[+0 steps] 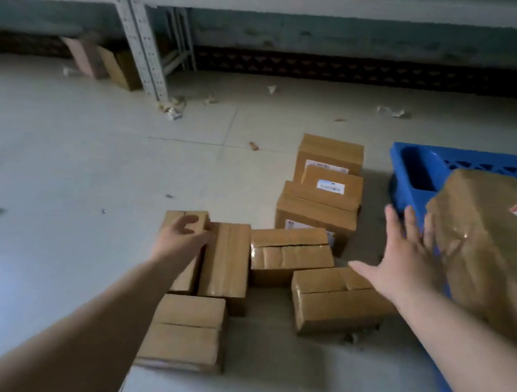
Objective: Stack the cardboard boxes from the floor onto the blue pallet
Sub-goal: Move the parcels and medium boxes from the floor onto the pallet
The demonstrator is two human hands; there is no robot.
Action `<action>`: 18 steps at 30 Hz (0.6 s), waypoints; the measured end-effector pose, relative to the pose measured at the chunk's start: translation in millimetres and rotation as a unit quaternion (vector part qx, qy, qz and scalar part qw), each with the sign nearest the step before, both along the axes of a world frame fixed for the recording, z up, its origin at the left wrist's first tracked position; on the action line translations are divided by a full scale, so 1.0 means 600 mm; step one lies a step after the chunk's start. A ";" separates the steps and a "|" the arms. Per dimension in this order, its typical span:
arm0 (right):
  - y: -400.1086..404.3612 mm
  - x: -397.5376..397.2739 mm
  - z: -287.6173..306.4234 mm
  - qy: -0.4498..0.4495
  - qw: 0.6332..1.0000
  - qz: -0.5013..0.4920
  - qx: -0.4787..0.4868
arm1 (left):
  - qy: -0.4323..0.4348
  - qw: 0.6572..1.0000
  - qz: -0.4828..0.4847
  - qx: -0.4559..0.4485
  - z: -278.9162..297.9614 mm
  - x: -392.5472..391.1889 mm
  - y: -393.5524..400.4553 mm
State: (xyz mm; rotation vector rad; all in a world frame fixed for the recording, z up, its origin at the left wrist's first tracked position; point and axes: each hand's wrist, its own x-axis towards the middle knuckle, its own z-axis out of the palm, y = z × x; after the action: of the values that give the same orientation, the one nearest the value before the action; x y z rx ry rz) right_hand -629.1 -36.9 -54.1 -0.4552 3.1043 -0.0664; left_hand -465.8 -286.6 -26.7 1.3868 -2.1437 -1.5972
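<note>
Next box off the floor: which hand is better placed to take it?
Left. The left hand already curls over the top of the narrow floor box, while the right hand is spread flat against the big box on the blue pallet.

Two bare forearms reach forward and down from the bottom of the view. The left hand (183, 231) has its fingers curled loosely, thumb apart. The right hand (409, 255) is flat and wide open, fingers spread, thumb pointing left.
</note>
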 end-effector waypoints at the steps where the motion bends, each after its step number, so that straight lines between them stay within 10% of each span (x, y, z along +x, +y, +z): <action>1: -0.055 0.023 0.006 -0.029 0.997 0.034 -0.069 | 0.006 1.000 0.018 -0.006 0.005 0.030 -0.026; 8: -0.403 0.219 0.044 -0.429 0.781 0.159 -0.425 | 0.031 0.992 0.113 -0.045 0.034 0.240 -0.196; 18: -0.649 0.567 -0.022 -0.517 0.723 0.349 -0.296 | -0.035 0.952 0.296 -0.070 -0.027 0.597 -0.322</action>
State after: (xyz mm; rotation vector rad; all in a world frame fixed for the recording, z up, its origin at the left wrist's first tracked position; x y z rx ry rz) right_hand -288.8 -426.2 -67.2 -1.0733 1.6066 -0.9352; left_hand -107.6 -479.6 -42.9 1.8253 -1.5972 -1.1542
